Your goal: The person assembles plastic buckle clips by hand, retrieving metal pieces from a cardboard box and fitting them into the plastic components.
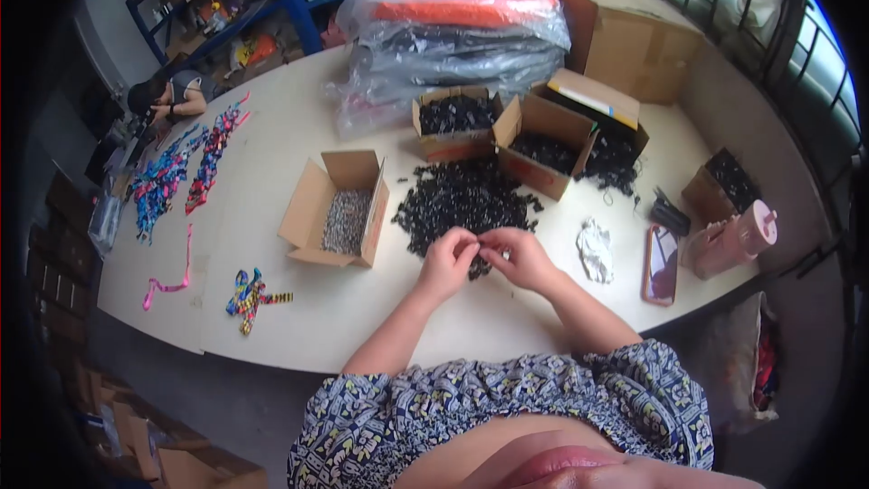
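Observation:
My left hand (447,259) and my right hand (520,259) meet at the fingertips over the near edge of a pile of small black pieces (466,204). Both are closed in a pinch, and whatever lies between the fingers is too small to make out. Left of the pile stands an open cardboard box (299,224) with many small silvery-grey parts (347,220) inside. Behind the pile, a small carton (462,143) and an open brown box (541,166) hold more black pieces.
A plastic-wrapped bundle (453,27) and a large carton (638,45) stand behind. To the right are crumpled foil-like wrapping (594,251), a phone (661,264) and a pink tumbler (724,246). Colourful straps (167,177) lie left, near another person (176,95).

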